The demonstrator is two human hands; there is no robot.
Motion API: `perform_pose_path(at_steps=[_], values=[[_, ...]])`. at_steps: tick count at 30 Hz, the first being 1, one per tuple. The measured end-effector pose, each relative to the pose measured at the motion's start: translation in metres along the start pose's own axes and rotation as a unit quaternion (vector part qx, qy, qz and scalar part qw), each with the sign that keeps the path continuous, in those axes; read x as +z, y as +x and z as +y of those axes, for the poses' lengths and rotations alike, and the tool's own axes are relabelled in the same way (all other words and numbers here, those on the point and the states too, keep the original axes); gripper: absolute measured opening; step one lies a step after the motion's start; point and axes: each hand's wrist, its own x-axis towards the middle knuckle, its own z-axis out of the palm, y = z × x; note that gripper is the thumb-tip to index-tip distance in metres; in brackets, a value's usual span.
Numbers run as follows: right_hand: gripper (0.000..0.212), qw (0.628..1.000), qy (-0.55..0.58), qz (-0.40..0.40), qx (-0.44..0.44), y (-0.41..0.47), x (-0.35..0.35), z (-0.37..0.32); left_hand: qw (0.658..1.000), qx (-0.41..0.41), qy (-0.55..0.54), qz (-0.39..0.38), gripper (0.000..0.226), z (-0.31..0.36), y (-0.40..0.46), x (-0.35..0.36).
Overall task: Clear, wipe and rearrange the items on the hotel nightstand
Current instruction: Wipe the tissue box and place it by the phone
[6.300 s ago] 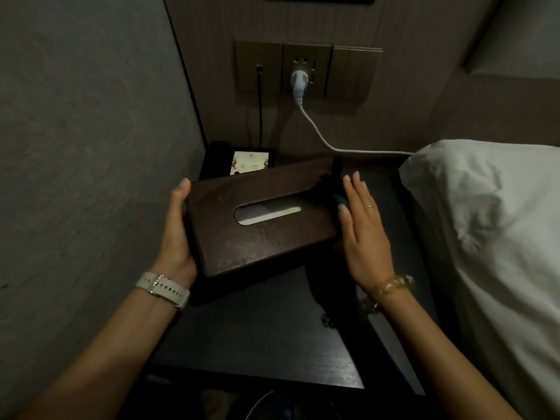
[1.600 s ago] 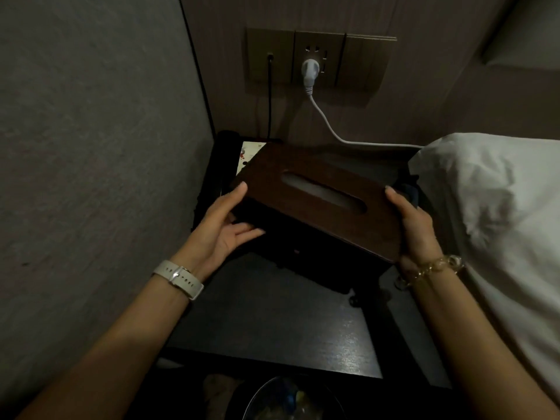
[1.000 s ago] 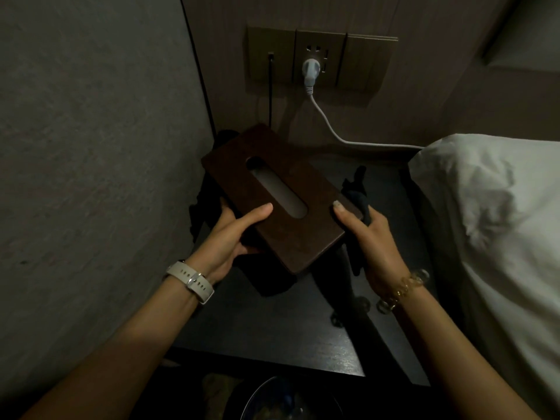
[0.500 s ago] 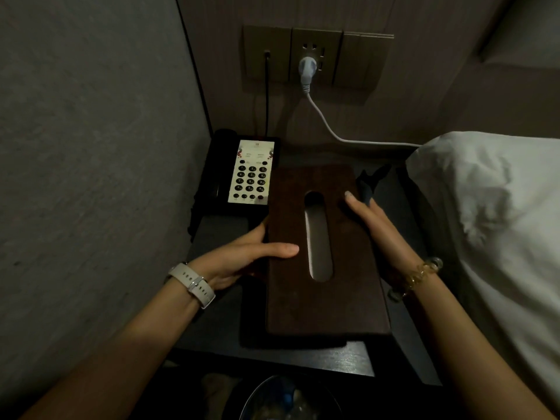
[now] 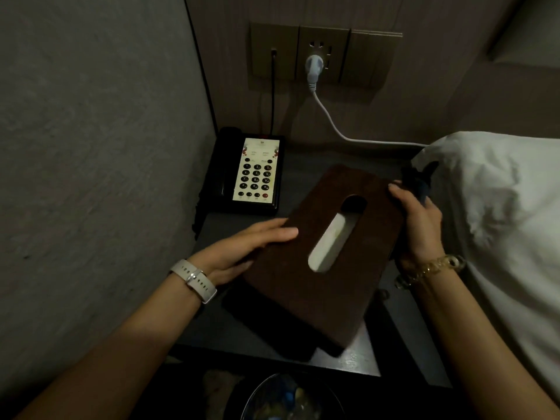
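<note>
A dark brown tissue box (image 5: 303, 277) with a slot showing white tissue is held tilted over the dark nightstand (image 5: 360, 356), its long axis running from front to back right. My left hand (image 5: 242, 250) grips its left edge, thumb on top. My right hand (image 5: 421, 225) holds its right side and also clutches a dark cloth (image 5: 418, 183) against it. A black telephone (image 5: 248, 174) with a white keypad sits at the nightstand's back left corner.
A grey wall closes the left side. A white pillow (image 5: 500, 225) lies right of the nightstand. A white plug and cable (image 5: 313, 68) and a black cord run from the wall sockets. A bin (image 5: 288, 398) sits below the front edge.
The tissue box turned from straight front-to-back to a diagonal, its far end swinging right. My right hand shifted right with the cloth.
</note>
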Motion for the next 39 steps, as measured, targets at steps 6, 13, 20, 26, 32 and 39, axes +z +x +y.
perform_pose_path(at_steps=[6,13,20,26,32,39], values=[[0.034,0.976,0.077,0.185,-0.091,0.008,-0.010,-0.005,0.993,0.042,-0.089,0.071,0.045,-0.002,0.000,-0.008],[0.048,0.979,-0.016,0.152,-0.133,0.004,0.000,0.005,0.985,0.035,-0.098,0.136,0.076,-0.018,0.008,0.017],[0.037,0.995,-0.044,-0.060,-0.060,0.006,-0.010,-0.007,0.977,0.105,-0.050,0.179,0.072,0.005,0.000,-0.005],[0.035,0.986,-0.037,-0.159,0.016,0.008,-0.027,-0.025,0.982,0.117,-0.017,0.145,0.058,0.009,-0.008,-0.012],[0.038,0.989,-0.002,-0.144,0.030,0.007,-0.030,-0.029,0.987,0.113,-0.022,0.116,0.054,0.011,-0.009,-0.010],[0.052,0.976,0.110,-0.160,0.097,0.008,-0.026,-0.023,0.979,0.126,-0.087,0.136,0.050,0.012,-0.007,-0.009]])
